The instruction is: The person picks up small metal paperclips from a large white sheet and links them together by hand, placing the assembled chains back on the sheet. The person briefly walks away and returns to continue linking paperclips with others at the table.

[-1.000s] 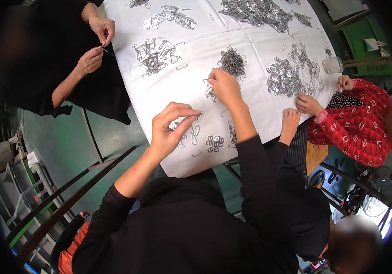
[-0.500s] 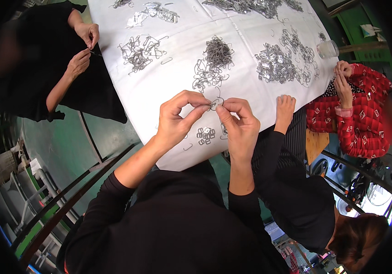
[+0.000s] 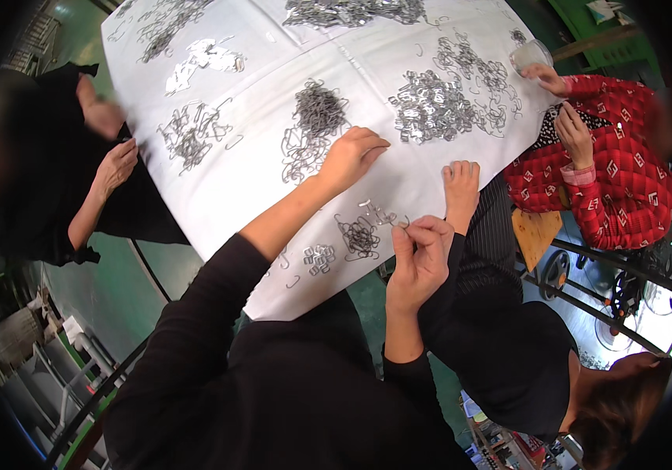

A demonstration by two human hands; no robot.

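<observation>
My right hand (image 3: pixel 420 254) is closed in a pinch near the table's front edge, with a thin bent wire hook (image 3: pixel 406 222) showing at its fingertips. Farther in, my left hand (image 3: pixel 351 160) reaches over the white cloth, fingers pressed together and pointing right; whatever they hold, if anything, is hidden. Beside that hand lie a dark heap of hooks (image 3: pixel 320 110) and looser wire hooks (image 3: pixel 298 157). A pile of shiny metal buckles (image 3: pixel 430 110) is just beyond its fingertips. Between my arms are a small tangle of hooks (image 3: pixel 358 237) and a cluster of small buckles (image 3: pixel 319 259).
More metal pieces are heaped along the table's far side (image 3: pixel 351 12). At right, a person in red sleeves (image 3: pixel 610 164) has a hand by a clear jar (image 3: pixel 532 55). Another person's hand (image 3: pixel 461 186) rests on the cloth. A person in black (image 3: pixel 46 172) works at left.
My hands, together before, are now apart. The left has moved forward over the table; the right has dropped back, holding a hook. The red-sleeved person's hand has moved to the jar.
</observation>
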